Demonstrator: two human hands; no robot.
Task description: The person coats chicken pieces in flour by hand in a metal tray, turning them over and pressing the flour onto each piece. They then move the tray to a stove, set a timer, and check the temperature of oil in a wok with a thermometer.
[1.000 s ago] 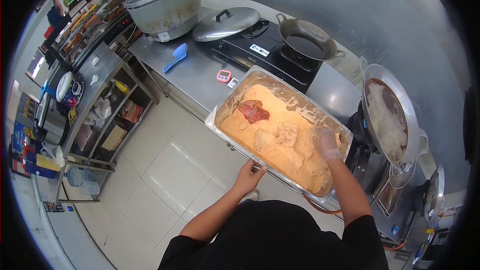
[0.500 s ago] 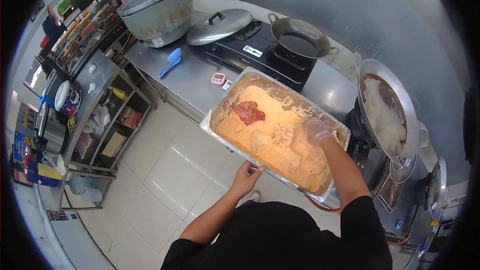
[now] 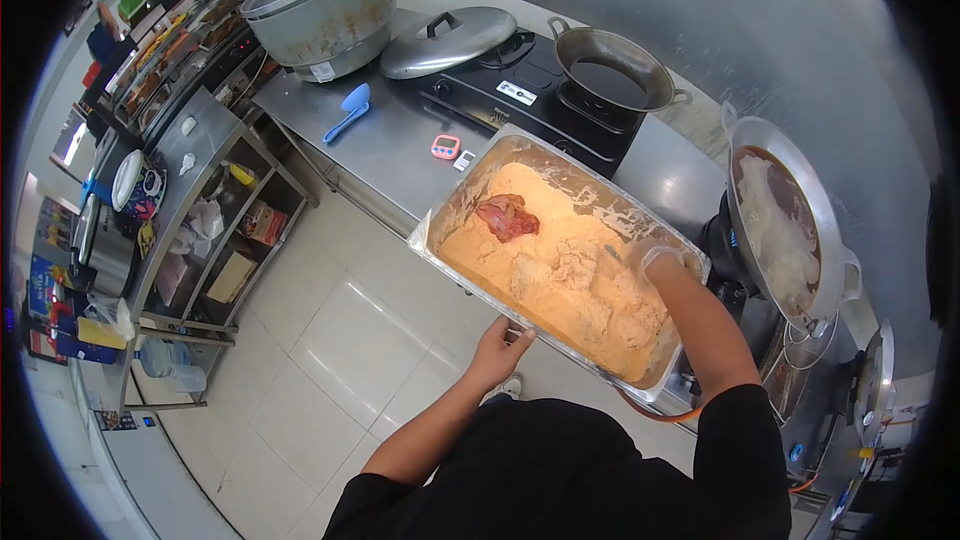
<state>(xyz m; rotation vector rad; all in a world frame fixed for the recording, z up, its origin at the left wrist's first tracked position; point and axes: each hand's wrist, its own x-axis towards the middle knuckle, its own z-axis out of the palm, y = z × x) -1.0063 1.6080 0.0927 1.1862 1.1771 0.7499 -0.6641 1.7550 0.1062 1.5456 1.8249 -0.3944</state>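
Note:
A deep metal pan (image 3: 462,282) of orange-tinted breading flour (image 3: 520,180) stands at the counter's front edge. My left hand (image 3: 503,352) is closed at the pan's near rim, thumb along the outside. In a clear plastic glove, my right hand (image 3: 657,262) reaches into the flour at the right end; its fingers are hidden, so I cannot tell what it holds. Flour-coated meat pieces (image 3: 577,262) lie to its left. Farther left, a raw red piece of meat (image 3: 509,219) rests on top of the flour, uncoated.
Right of the pan, a large wok (image 3: 838,270) holds foaming oil. Behind, a smaller wok (image 3: 648,90) of dark liquid sits on a black gas stove (image 3: 470,100). A pot lid (image 3: 480,40), large pot (image 3: 320,35), blue scoop (image 3: 352,112) and pink timer (image 3: 445,147) are on the counter.
My right hand has moved slightly right and deeper into the flour, its fingers less visible. My left hand stays at the rim. The whole view has shifted a little.

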